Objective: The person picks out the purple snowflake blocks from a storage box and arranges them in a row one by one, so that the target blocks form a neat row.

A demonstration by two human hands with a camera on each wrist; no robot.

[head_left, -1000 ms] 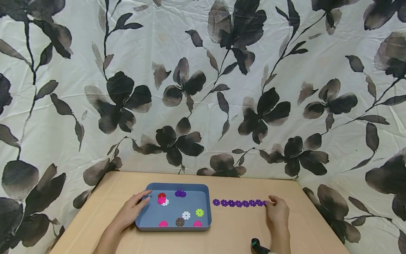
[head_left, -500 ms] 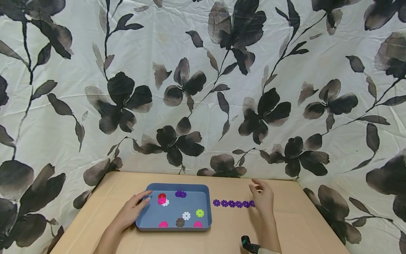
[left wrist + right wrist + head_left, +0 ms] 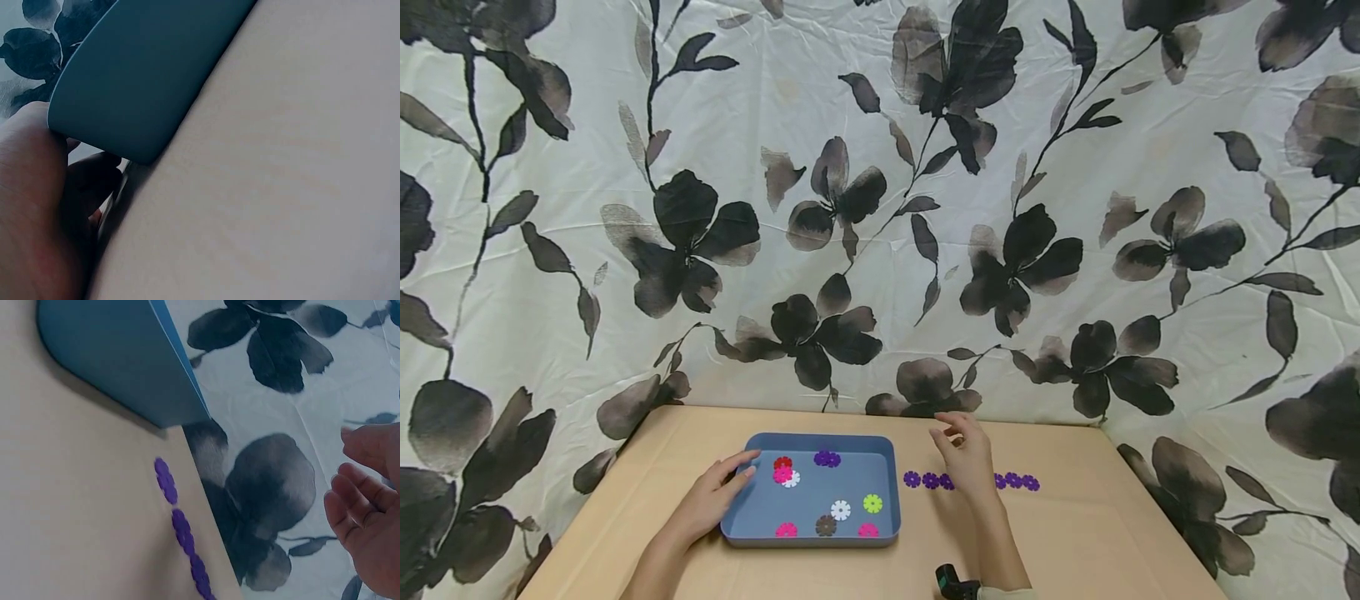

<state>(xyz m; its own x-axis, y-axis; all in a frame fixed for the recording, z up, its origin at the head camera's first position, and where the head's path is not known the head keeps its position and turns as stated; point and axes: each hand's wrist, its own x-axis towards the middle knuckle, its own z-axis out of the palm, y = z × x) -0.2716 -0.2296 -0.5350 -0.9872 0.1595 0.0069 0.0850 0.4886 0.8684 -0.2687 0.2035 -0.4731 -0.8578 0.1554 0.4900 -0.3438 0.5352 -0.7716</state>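
A row of purple flower-shaped discs (image 3: 930, 481) lies on the table, running right from beside the blue tray (image 3: 887, 467). My right hand (image 3: 967, 458) is above the row and hides its middle in the head view. In the right wrist view, that hand (image 3: 369, 506) has loosely bent fingers with nothing between them, and purple discs (image 3: 183, 531) lie apart from it. My left hand (image 3: 713, 492) holds the tray's left side; in the left wrist view its thumb is at the rim and its other fingers are partly hidden behind the tray wall (image 3: 144, 81).
Inside the tray are two touching purple discs (image 3: 827, 458), a red disc (image 3: 782, 461) in a small cluster, and a white disc (image 3: 840, 509), a brown disc (image 3: 825, 524), a yellow-green disc (image 3: 872, 503) and pink discs (image 3: 786, 529). A floral cloth (image 3: 850, 250) hangs behind the table (image 3: 1112, 517).
My right hand has left the row's right end, risen and moved left over its middle. The right-end discs now show. The left hand and tray stay in place.
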